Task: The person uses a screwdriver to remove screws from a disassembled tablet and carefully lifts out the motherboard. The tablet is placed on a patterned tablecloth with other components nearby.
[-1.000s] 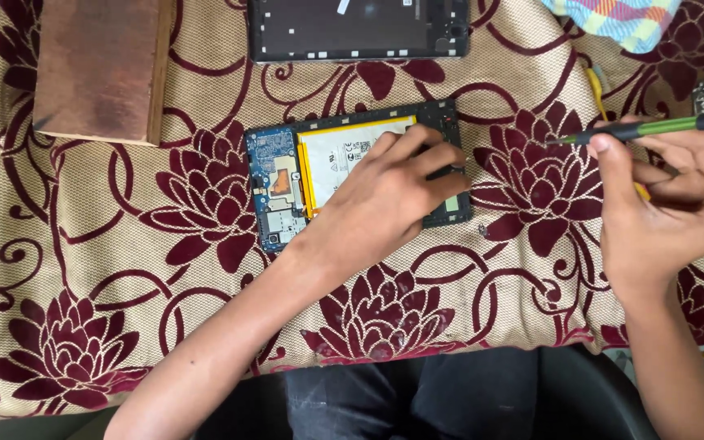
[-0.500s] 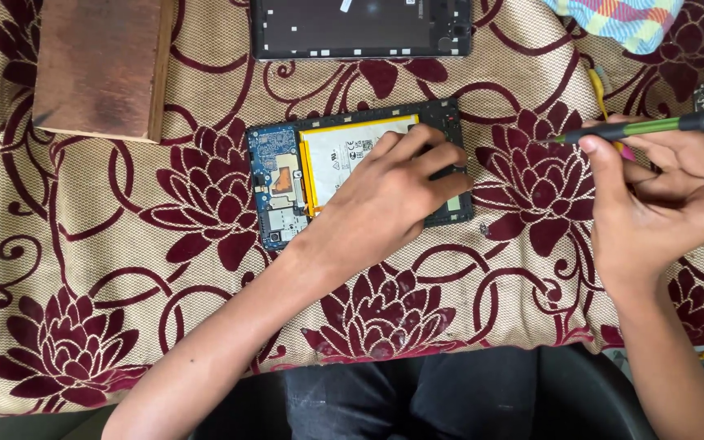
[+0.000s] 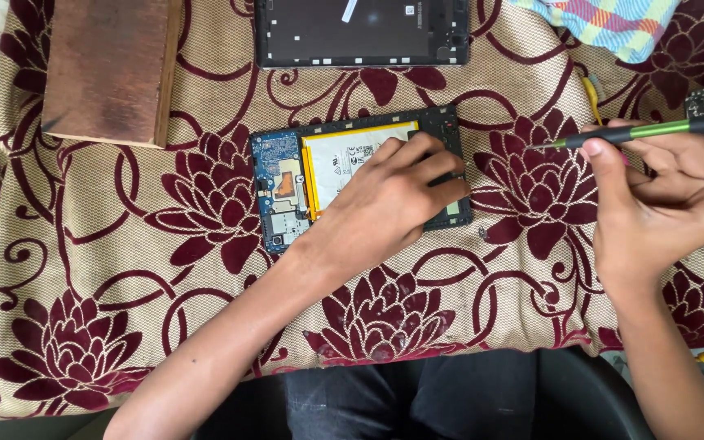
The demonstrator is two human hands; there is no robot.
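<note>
1. Left hand [image 3: 385, 208] is lying flat on the opened tablet with its back cover off, blue circuit board and white battery showing [image 3: 319, 175]. The grip is released: fingers spread, pressing down on the battery end, not wrapped around anything.
2. Right hand [image 3: 662, 204] has a clenched grip on a thin green-and-black screwdriver [image 3: 625, 134], held off to the right with the tip aimed toward the tablet but well apart from it.
3. The tablet sits mid-tabletop on the beige cloth with dark red flowers [image 3: 124, 269]. The removed black back cover [image 3: 360, 33] lies just above it, with a brown wooden block [image 3: 107, 69] at the upper left.
4. What could go wrong, I reckon: a soft, patterned cloth is a bad place for tiny screws, since one dropped there would be hard to spot.
5. Leaning on the battery could flex or dent it if the palm presses too hard.
6. A slip of the metal tip across the bare board could scratch or short something.
</note>
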